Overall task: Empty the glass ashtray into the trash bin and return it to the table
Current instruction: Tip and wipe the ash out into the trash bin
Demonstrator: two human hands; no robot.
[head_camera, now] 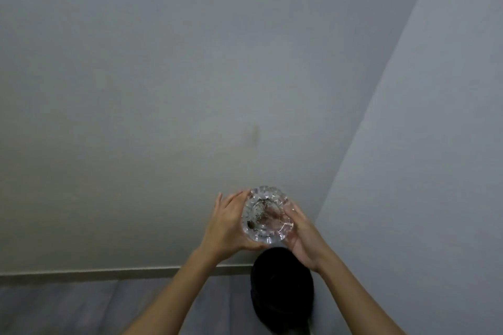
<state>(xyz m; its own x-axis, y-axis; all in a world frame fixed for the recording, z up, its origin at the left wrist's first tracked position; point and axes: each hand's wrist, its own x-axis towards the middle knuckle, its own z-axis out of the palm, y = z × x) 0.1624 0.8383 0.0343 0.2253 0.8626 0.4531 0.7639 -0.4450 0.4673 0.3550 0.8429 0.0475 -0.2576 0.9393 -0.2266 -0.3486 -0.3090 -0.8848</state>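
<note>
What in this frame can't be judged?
- Trash bin, head view: only a dark shape in the corner; both forearms cover its edges, so its inside is unreadable.
- Glass ashtray, held by the left hand and right hand: residue too blurred to identify.
- Table: outside the frame.

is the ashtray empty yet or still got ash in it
Not empty: dark ash specks still cling inside the glass ashtray, held between both hands above the black trash bin.

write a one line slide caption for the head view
Both hands, left hand and right hand, hold the ash-flecked glass ashtray above the black trash bin in the wall corner.
</note>
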